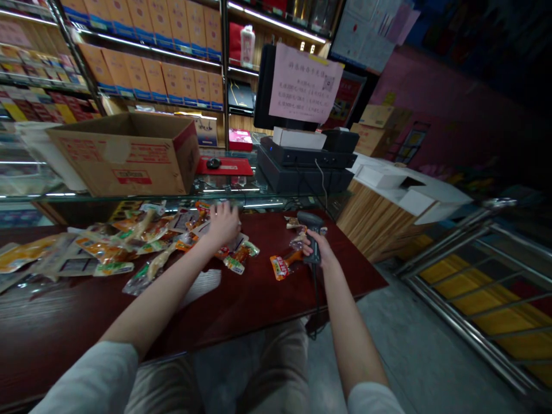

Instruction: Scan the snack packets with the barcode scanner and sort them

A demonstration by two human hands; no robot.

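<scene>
My left hand (224, 224) is over the right end of a heap of packaged snacks (142, 230), its fingers bent and slightly apart. Its fingertips are partly blurred, and I see nothing held in them. Beside that hand lies a clear packet with an orange and green label (240, 256). My right hand (319, 246) is wrapped around the handle of a dark barcode scanner (313, 241), whose cable hangs over the table's front edge. Just left of the scanner lies a snack packet with a red-orange label (280, 267), apart from the heap.
The dark red table (259, 299) backs onto a glass counter. On the counter stand an open cardboard box (129, 155), a mouse (213, 163) on a red pad and a monitor (265, 86) above a cash drawer (302, 172). A metal railing (457, 310) is at the right.
</scene>
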